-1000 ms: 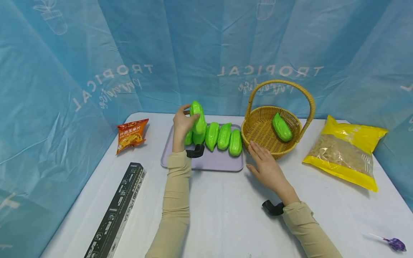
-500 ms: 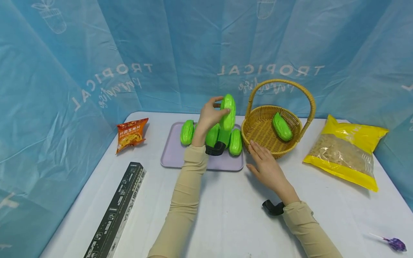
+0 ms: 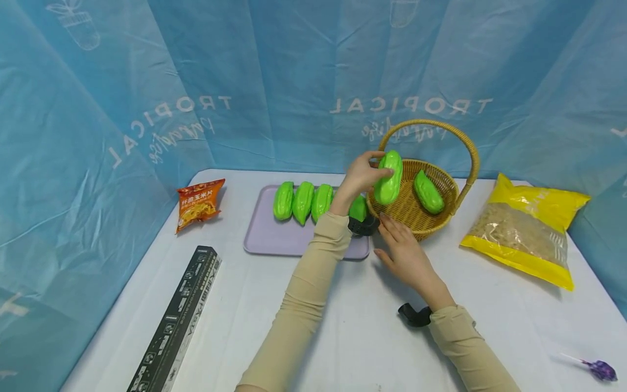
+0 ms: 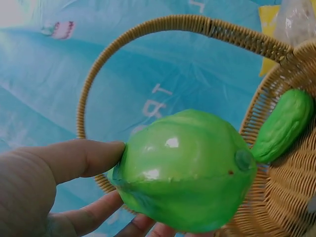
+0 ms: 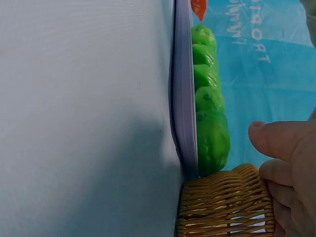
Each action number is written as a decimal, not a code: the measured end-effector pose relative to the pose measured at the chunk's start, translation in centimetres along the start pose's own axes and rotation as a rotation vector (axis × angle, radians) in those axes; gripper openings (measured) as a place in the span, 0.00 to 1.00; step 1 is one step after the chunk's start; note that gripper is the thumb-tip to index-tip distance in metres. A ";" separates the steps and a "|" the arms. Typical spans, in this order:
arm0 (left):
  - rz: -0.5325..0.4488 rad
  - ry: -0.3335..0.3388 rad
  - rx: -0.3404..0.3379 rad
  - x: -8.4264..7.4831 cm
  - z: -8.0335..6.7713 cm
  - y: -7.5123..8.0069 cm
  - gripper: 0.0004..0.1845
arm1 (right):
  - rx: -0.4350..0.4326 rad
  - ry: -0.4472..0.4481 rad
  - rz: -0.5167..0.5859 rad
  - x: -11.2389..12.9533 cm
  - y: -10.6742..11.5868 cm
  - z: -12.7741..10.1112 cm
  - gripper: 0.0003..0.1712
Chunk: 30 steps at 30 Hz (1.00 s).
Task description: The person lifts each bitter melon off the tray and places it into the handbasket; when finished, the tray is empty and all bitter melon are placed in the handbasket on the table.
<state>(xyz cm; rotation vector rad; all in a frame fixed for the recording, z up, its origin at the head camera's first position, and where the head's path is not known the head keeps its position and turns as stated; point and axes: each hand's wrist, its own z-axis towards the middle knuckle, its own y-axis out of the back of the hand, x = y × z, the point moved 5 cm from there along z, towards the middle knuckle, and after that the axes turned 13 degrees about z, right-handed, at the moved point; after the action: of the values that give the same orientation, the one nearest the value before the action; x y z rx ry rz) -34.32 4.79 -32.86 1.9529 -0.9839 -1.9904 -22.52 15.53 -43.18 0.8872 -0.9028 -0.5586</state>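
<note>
My left hand (image 3: 360, 175) grips a glossy green gourd (image 3: 389, 177) and holds it over the left rim of the wicker basket (image 3: 441, 218). In the left wrist view the thumb and fingers (image 4: 79, 158) wrap the gourd (image 4: 185, 170), with the basket handle (image 4: 163, 27) behind. Another green gourd (image 3: 428, 192) lies inside the basket. Several more gourds (image 3: 302, 201) stand in a row on the lilac tray (image 3: 274, 239). My right hand (image 3: 400, 247) rests flat on the table, fingertips by the basket's front wall (image 5: 224, 207).
A yellow bag (image 3: 526, 234) lies right of the basket. An orange snack packet (image 3: 201, 204) and a long black box (image 3: 176, 324) lie at the left. A purple lollipop (image 3: 600, 370) lies at the front right. Blue sheeting surrounds the white table (image 3: 343, 337).
My left hand has carried the gourd rightward from above the tray's left end to the basket's rim. The right hand has stayed put.
</note>
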 end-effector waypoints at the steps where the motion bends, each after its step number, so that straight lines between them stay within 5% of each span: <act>1: -0.010 0.011 0.003 -0.1 0.2 -0.2 0.32 | -0.003 0.000 -0.001 0.0 0.0 0.0 0.36; 13: -0.137 0.209 0.103 -1.5 3.6 -2.4 0.29 | 0.009 -0.012 -0.011 -0.3 0.2 -0.1 0.39; 23: -0.339 0.468 0.259 0.6 4.6 -4.8 0.30 | 0.003 0.008 -0.013 -0.4 0.3 -0.2 0.37; 30: -0.327 0.481 0.286 1.9 5.3 -5.8 0.32 | -0.018 0.039 -0.006 0.0 0.2 0.1 0.37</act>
<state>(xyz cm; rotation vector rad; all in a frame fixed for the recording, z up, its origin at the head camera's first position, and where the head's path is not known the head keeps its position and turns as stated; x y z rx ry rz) -37.73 9.84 -38.10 2.7233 -0.9025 -1.4400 -22.53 15.57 -42.99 0.8821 -0.8587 -0.5514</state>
